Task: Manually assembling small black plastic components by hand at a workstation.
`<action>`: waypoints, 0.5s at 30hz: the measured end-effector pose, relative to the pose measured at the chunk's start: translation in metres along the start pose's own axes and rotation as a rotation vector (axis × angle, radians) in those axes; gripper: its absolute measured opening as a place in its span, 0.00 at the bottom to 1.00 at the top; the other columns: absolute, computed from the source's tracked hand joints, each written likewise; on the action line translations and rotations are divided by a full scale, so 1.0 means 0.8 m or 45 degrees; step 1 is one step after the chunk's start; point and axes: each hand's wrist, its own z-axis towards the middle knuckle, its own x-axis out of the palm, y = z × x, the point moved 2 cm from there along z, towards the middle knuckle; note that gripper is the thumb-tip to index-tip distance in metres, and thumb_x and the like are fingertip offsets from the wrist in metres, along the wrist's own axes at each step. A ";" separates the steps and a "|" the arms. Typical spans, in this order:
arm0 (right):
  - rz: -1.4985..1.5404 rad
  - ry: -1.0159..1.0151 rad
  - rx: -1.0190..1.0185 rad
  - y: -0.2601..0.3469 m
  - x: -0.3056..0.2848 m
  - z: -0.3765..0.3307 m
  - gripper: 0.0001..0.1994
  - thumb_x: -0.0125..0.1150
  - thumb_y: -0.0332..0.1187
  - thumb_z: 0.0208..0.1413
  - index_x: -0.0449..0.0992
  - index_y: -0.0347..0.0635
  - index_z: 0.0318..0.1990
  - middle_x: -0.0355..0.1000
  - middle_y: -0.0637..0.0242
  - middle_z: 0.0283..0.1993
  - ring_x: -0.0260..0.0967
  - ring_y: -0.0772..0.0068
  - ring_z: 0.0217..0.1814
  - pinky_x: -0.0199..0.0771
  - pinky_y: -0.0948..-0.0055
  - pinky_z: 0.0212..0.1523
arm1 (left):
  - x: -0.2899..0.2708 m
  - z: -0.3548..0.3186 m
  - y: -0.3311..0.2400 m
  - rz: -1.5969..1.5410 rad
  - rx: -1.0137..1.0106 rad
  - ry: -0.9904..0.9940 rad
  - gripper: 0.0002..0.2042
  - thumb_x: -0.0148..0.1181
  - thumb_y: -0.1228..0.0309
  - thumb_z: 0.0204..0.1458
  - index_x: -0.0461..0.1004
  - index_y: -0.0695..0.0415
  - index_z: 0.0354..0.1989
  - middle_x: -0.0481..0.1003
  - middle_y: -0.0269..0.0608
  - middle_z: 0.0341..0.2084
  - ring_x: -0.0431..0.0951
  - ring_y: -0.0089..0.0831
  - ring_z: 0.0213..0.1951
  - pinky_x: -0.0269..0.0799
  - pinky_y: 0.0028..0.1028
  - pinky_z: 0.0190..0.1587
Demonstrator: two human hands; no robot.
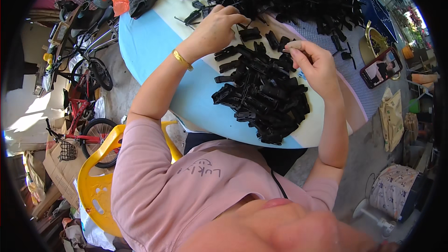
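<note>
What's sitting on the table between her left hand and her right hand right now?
In the head view, a few loose black plastic parts lie on the table between the left hand and the right hand.

A yellow plastic chair (95,177) stands at the near edge of the round table (149,42), whose top is pale blue and cream. A red bicycle (84,126) leans by cardboard boxes (58,168) on the left. A phone (384,67) lies propped on the table's right side, its screen lit. An orange bag (121,3) sits at the far edge, and a white fan (373,217) stands on the floor.
</note>
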 end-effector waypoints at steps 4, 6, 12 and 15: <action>-0.069 -0.047 -0.045 0.001 0.004 -0.004 0.07 0.52 0.26 0.54 0.75 0.35 0.37 0.66 0.74 0.20 0.60 0.88 0.23 0.57 0.87 0.24 | 0.019 0.000 -0.008 -0.085 0.087 -0.001 0.17 0.56 0.75 0.41 0.73 0.53 0.44 0.73 0.40 0.37 0.68 0.40 0.40 0.65 0.31 0.47; -0.071 -0.066 -0.071 -0.001 0.005 -0.003 0.07 0.53 0.26 0.54 0.75 0.35 0.37 0.66 0.73 0.20 0.60 0.87 0.23 0.57 0.87 0.24 | 0.025 0.008 -0.012 -0.125 0.006 -0.001 0.20 0.61 0.70 0.41 0.72 0.52 0.46 0.76 0.41 0.33 0.68 0.38 0.36 0.66 0.30 0.44; -0.178 -0.236 -0.319 -0.003 0.014 -0.002 0.09 0.61 0.26 0.46 0.75 0.37 0.38 0.66 0.74 0.21 0.58 0.87 0.21 0.59 0.84 0.22 | 0.009 0.011 -0.043 -0.286 0.027 -0.256 0.15 0.61 0.76 0.39 0.75 0.54 0.40 0.76 0.38 0.28 0.70 0.37 0.34 0.67 0.32 0.39; -0.176 -0.272 -0.392 0.009 0.017 -0.005 0.11 0.64 0.26 0.43 0.76 0.37 0.37 0.66 0.74 0.21 0.58 0.85 0.20 0.59 0.83 0.21 | -0.005 0.003 -0.065 -0.538 0.021 -0.366 0.14 0.59 0.79 0.40 0.75 0.55 0.39 0.76 0.39 0.30 0.71 0.37 0.32 0.68 0.29 0.38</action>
